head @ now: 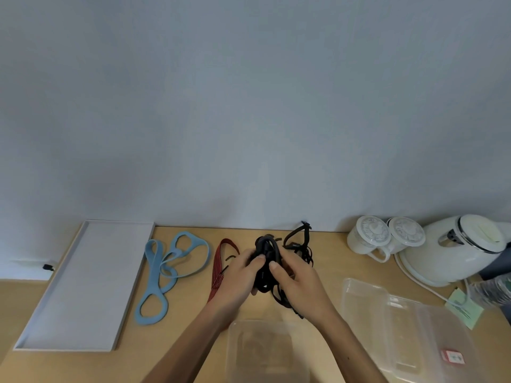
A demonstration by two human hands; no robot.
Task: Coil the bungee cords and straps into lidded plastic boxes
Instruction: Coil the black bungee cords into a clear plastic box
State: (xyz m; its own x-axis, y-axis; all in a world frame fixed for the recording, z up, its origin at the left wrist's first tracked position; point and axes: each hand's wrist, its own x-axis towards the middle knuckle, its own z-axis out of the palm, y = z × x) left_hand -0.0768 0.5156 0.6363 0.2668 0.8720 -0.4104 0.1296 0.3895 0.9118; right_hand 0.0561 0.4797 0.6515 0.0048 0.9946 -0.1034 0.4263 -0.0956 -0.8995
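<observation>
Lower centre of the frame, left hand (237, 275) and right hand (300, 283) both grip a coiled black cord bundle (266, 248) (probably bungee, blurred) over the desk (132, 364), directly above a clear plastic box (265, 355)

On the table (132, 363), the tray (83, 286) lies left, the kettle (453, 252) right, the box (231, 344) nearest the person.

Probably a home or small office corner: at right of the frame, a white electric kettle (453, 250) and two lidded mugs (385, 239) crowd a wooden desk (193, 335) against a plain wall (249, 106).
</observation>
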